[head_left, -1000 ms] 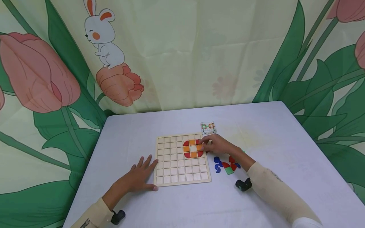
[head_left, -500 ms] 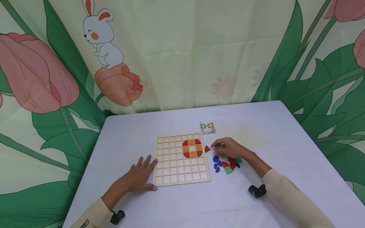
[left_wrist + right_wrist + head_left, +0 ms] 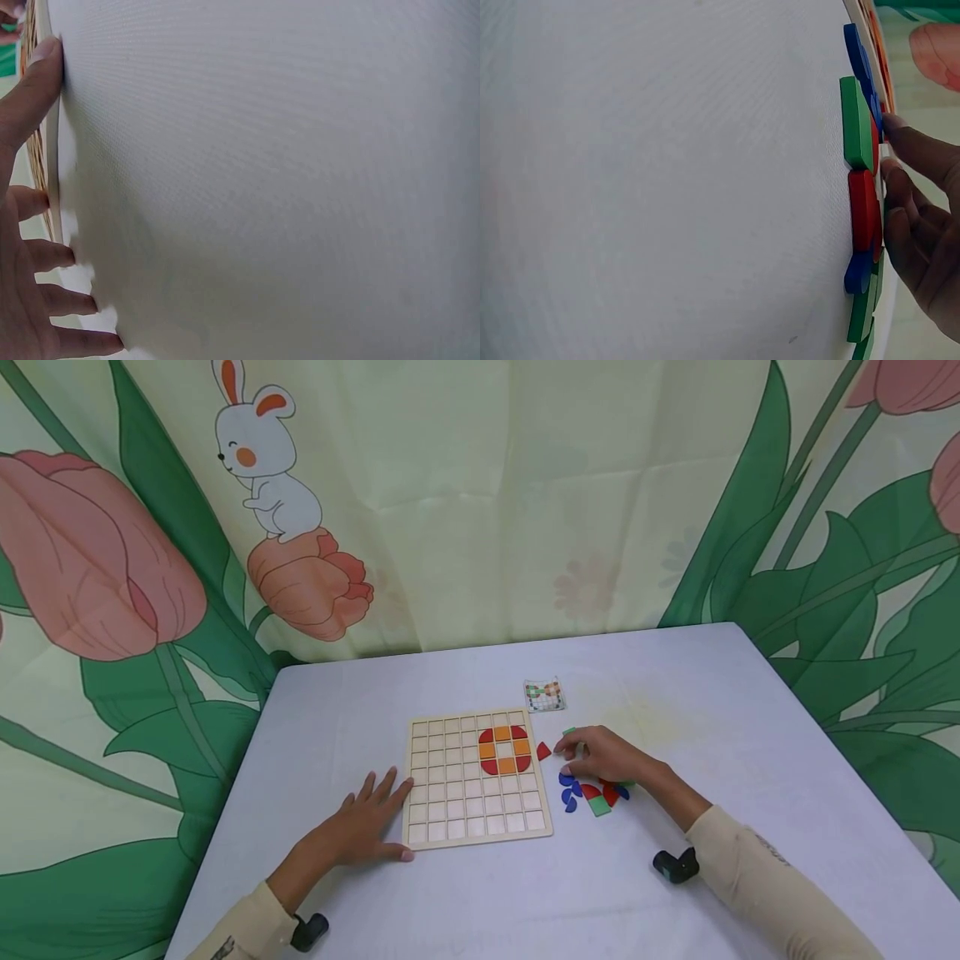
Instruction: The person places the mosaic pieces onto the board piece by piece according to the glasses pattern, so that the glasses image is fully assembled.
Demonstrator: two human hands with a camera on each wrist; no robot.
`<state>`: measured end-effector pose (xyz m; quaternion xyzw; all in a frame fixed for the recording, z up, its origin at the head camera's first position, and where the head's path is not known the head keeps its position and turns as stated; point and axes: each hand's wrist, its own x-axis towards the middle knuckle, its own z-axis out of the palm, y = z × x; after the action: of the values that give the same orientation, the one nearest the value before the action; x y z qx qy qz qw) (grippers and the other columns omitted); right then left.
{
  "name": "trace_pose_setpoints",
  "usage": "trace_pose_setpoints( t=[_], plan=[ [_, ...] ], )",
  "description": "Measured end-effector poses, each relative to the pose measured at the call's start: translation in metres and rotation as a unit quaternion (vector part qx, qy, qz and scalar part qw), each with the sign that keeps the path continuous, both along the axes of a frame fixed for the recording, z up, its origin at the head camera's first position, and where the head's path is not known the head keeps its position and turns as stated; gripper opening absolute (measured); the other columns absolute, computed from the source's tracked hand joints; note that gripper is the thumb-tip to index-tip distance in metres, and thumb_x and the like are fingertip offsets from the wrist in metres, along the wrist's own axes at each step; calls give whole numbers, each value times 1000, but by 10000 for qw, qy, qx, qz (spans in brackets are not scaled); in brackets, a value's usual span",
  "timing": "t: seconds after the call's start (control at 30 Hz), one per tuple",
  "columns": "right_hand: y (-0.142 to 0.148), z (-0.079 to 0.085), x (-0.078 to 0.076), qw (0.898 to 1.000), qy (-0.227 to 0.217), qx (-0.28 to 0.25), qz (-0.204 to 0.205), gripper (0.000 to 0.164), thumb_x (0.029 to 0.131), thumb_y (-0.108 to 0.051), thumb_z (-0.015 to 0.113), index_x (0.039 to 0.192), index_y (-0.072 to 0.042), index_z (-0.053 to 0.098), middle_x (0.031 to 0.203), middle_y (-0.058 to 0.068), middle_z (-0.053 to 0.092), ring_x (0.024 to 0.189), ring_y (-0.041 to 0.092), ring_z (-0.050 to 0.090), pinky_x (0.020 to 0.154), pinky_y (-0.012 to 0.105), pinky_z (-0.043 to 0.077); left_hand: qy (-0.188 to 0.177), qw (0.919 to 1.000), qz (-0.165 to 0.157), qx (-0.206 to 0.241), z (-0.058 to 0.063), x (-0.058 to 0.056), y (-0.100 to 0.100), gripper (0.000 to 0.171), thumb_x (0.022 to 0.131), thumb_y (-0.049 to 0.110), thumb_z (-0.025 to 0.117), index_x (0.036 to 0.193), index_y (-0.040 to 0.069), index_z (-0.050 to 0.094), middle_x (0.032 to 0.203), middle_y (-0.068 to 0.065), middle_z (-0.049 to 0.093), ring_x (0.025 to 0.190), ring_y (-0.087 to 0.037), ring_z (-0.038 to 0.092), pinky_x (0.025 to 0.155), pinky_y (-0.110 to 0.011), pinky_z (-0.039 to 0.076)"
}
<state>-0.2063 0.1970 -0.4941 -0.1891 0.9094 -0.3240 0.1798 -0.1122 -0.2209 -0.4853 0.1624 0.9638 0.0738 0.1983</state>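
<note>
Left hand [image 3: 371, 822] is splayed along the gridded board [image 3: 456, 791]'s left edge, not gripping anything. Right hand [image 3: 603, 754] is way closer to the loose red piece [image 3: 543, 751]: thumb and fingers parted, nothing visible between them, and it's lying just left of the fingertips, beside the board.

A table [image 3: 750, 752] is covered to its edges in matt white cloth [image 3: 667, 187] with a fine woven grain. Between its left and right edges, the grid board [image 3: 454, 843] looks like smooth, pale wood. By the board's right edge, loose pieces [image 3: 853, 124] are smooth with a faint sheen. Towards the table's far edge, a printed card [image 3: 543, 695] looks like paper. Beyond hangs a creased, matt cloth backdrop [image 3: 450, 485].
</note>
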Motion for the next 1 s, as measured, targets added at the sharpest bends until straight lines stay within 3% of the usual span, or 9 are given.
trace_pose_setpoints(
  t=[0.2, 0.53, 1.0],
  plan=[
    [2, 1, -1, 9997, 42, 107, 198, 29, 85, -22, 81, 113, -17, 77, 99, -5, 68, 94, 14, 58, 78, 27, 54, 21, 9999, -73, -87, -5, -1, -2, 112, 74, 74, 71, 161, 20, 24, 168, -18, 16, 151, -51, 14, 109, -73, 29],
    [7, 6, -1, 9965, -24, 154, 816, 12, 88, -17, 79, 97, -23, 82, 95, -5, 63, 93, 12, 58, 74, 22, 53, 17, 10000, -50, -73, -5, -1, -2, 112, 74, 74, 71, 161, 20, 25, 168, -17, 16, 151, -51, 13, 109, -73, 28],
    [2, 6, 2, 9955, -265, 327, 847, 10, 91, -17, 75, 99, -23, 73, 86, -8, 64, 86, 12, 57, 73, 22, 53, 54, 9999, -63, -70, -4, -1, -1, 112, 75, 73, 71, 161, 19, 25, 168, -18, 16, 151, -51, 14, 110, -72, 28]
  ],
)
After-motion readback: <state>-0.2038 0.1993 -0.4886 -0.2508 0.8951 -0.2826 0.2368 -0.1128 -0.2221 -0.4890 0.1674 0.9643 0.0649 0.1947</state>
